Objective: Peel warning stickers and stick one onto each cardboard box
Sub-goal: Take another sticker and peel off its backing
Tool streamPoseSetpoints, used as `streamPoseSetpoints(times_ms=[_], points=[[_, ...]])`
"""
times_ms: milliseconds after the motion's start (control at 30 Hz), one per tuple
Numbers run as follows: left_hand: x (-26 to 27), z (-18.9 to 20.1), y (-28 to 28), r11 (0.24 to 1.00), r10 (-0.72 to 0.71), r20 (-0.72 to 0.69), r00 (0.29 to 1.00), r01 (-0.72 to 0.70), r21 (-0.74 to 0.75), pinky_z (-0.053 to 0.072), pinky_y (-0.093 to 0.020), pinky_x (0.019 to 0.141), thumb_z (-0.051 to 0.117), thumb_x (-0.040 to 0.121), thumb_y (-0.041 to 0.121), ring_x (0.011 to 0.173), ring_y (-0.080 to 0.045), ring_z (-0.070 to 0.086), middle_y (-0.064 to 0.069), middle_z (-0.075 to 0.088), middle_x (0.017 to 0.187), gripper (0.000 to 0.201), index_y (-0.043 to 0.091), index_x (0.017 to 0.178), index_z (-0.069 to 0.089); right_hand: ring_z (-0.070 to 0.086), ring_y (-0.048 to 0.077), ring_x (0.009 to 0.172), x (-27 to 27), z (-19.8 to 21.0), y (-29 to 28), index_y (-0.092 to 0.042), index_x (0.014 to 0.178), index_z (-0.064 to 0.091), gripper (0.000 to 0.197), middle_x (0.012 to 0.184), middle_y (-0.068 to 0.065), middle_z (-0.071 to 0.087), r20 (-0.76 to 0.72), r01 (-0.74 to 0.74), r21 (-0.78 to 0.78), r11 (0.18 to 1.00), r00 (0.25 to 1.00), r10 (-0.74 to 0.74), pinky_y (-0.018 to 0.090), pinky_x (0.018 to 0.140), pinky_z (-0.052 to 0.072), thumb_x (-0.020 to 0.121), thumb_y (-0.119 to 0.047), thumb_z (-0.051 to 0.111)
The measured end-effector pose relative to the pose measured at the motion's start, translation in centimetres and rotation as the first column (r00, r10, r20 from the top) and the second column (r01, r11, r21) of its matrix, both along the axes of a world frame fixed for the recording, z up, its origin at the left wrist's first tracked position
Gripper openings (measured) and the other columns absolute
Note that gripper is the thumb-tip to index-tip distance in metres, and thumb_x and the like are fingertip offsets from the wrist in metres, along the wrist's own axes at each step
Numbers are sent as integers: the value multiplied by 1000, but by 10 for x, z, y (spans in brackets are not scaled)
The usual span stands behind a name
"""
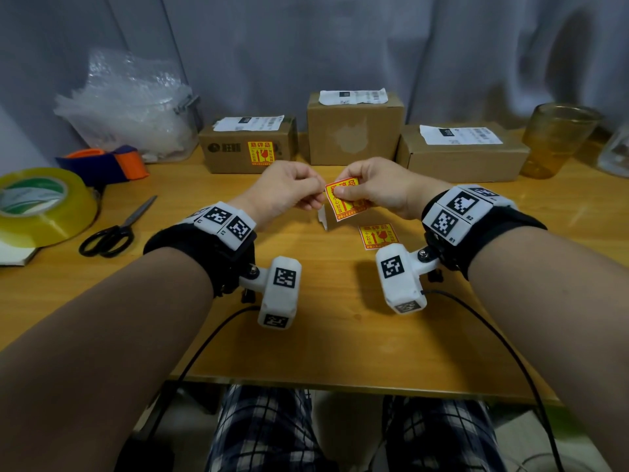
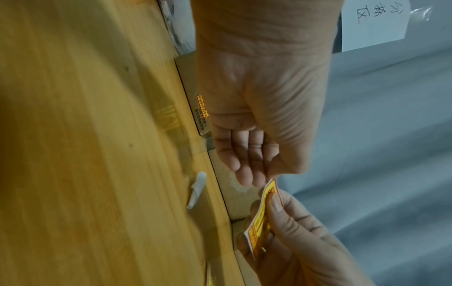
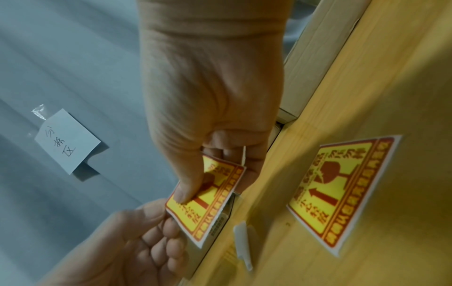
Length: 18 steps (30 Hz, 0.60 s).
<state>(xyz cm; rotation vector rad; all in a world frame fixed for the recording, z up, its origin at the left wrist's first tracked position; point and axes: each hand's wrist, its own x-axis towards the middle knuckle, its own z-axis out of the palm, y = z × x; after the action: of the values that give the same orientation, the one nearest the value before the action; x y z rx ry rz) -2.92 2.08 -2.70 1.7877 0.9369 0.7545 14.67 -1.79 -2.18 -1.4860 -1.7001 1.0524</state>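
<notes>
A yellow-and-red warning sticker point(image 1: 343, 207) is held above the table's middle by both hands. My right hand point(image 1: 347, 195) grips it, thumb on the printed face point(image 3: 186, 193). My left hand point(image 1: 315, 197) pinches its left corner point(image 3: 171, 214). A second sticker point(image 1: 378, 236) lies flat on the table below. Three cardboard boxes stand at the back. The left box point(image 1: 224, 158) carries a warning sticker point(image 1: 260, 154) on its front. The middle box point(image 1: 354, 131) and right box point(image 1: 463, 158) show bare fronts. A curled white backing strip point(image 2: 197, 190) lies on the table.
At the left are a tape roll point(image 1: 41, 206), scissors point(image 1: 115, 229) and a blue-and-orange tape dispenser point(image 1: 109, 165). A tub of bubble wrap point(image 1: 132, 103) stands behind them. An amber glass point(image 1: 554, 141) is at the back right. Cables hang over the table's front edge.
</notes>
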Motion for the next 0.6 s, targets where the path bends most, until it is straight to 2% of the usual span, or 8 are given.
streamPoseSetpoints(times_ms=[200, 267, 500, 600], points=[[0, 2, -2, 999, 3, 66, 998, 0, -47, 51, -17, 58, 56, 87, 3, 55, -6, 61, 0, 65, 63, 13, 7, 76, 63, 60, 15, 81, 0, 1, 0, -19, 84, 61, 10, 82, 1, 64, -17, -16, 30, 999, 1000, 16, 36, 87, 49, 89, -11, 60], [0, 3, -3, 999, -3, 58, 998, 6, -47, 51, -17, 59, 56, 87, 4, 56, -6, 61, -3, 64, 66, 12, 7, 77, 63, 60, 15, 81, 0, 1, 0, -20, 84, 62, 10, 82, 0, 64, -16, -15, 34, 999, 1000, 16, 37, 90, 49, 89, -12, 60], [-1, 4, -2, 999, 15, 33, 999, -14, -44, 51, -18, 58, 57, 88, 6, 55, -6, 61, -6, 65, 71, 9, 5, 83, 64, 61, 18, 89, 2, 2, 0, -22, 85, 63, 8, 84, 1, 65, 1, -13, 21, 1000, 1000, 13, 39, 94, 49, 89, -15, 61], [-2, 2, -1, 999, 14, 28, 1000, -13, -42, 52, -18, 57, 57, 88, 6, 56, -7, 61, -6, 65, 70, 9, 4, 84, 65, 62, 17, 85, 1, 0, 1, -21, 85, 63, 8, 83, 1, 66, 3, -13, 15, 1000, 1000, 13, 38, 93, 49, 89, -14, 61]])
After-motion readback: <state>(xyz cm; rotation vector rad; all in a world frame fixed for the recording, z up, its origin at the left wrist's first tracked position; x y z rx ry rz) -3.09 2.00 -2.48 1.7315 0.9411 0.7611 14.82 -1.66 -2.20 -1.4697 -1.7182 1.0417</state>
